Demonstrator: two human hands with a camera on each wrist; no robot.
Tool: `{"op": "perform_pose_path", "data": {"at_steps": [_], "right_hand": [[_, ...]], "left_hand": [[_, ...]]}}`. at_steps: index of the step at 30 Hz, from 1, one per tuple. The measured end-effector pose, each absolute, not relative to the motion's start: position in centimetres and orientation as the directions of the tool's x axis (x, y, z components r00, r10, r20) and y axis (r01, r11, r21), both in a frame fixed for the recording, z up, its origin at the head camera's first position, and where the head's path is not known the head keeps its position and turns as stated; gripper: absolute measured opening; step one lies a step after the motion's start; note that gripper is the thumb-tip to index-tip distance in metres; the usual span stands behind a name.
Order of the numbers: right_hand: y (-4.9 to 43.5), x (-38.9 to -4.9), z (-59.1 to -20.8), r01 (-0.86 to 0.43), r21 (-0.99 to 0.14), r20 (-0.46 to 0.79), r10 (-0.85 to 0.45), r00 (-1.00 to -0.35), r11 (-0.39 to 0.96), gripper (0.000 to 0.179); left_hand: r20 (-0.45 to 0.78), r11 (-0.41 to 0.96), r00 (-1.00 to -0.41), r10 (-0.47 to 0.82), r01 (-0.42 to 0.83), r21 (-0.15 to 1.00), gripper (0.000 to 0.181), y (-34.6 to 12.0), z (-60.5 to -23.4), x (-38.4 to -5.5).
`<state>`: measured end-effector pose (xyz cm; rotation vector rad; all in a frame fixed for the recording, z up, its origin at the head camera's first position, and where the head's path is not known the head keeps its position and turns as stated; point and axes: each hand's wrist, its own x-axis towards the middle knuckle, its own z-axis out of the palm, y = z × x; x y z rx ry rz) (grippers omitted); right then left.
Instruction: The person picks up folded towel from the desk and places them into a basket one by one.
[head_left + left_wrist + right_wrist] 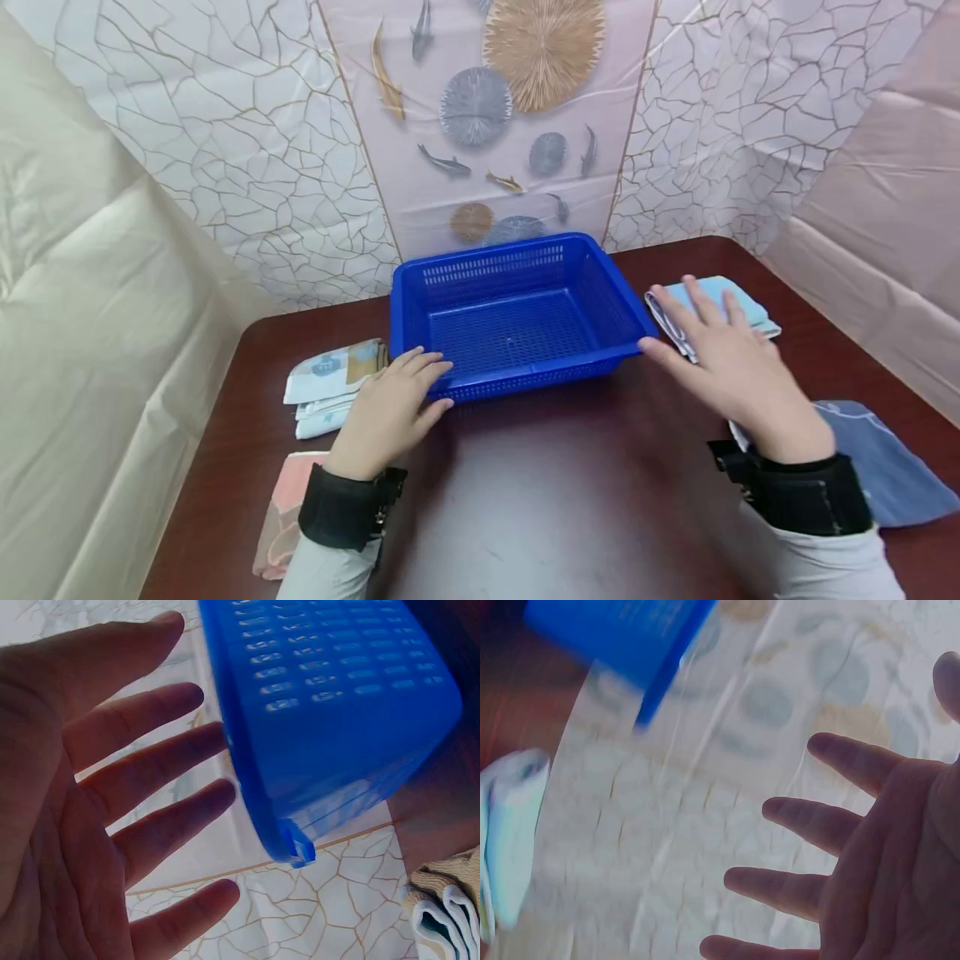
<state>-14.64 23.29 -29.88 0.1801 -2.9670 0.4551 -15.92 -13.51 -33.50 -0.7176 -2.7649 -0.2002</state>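
Note:
A blue plastic basket (534, 368) with slotted walls stands upright at the back middle of the table. My left hand (386, 417) is at its front left corner, fingers loosely straight and holding nothing. In the left wrist view, two fingertips come right at the rim of the basket (337, 750). My right hand (738, 379) hovers past the front right corner, fingers spread and nothing in them. Behind it, partly covered, lies a folded light blue towel (723, 293). The right wrist view shows the basket (630, 641) apart from the fingers and the towel (514, 832) rolled at its edge.
Left of the basket lies a folded white, blue and brown patterned towel (322, 379). Nearer me is a folded pink and brown cloth (288, 508), partly behind my left wrist. A grey-blue cloth (888, 467) lies beside my right wrist. Patterned fabric (285, 158) hangs behind the dark table (517, 500).

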Motion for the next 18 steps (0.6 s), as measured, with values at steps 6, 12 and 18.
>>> {"op": "perform_pose_path", "data": {"at_steps": [6, 12, 18], "right_hand": [[28.5, -12.6, -28.8, -0.059, -0.331, 0.140, -0.012, -0.990, 0.942, 0.067], [32.5, -11.2, -29.0, 0.045, -0.306, 0.113, 0.083, -0.990, 0.951, 0.071], [36.6, -10.3, -31.8, -0.002, -0.244, 0.159, 0.038, -0.987, 0.970, 0.063]], "left_hand": [[0.287, 0.857, -0.834, 0.472, 0.511, 0.075, 0.037, -13.4, -34.2, -16.5], [0.288, 0.863, -0.852, 0.437, 0.488, 0.134, 0.028, -13.3, -34.9, -16.4], [0.282, 0.865, -0.859, 0.427, 0.479, 0.149, 0.027, -13.1, -35.0, -16.4]]}}
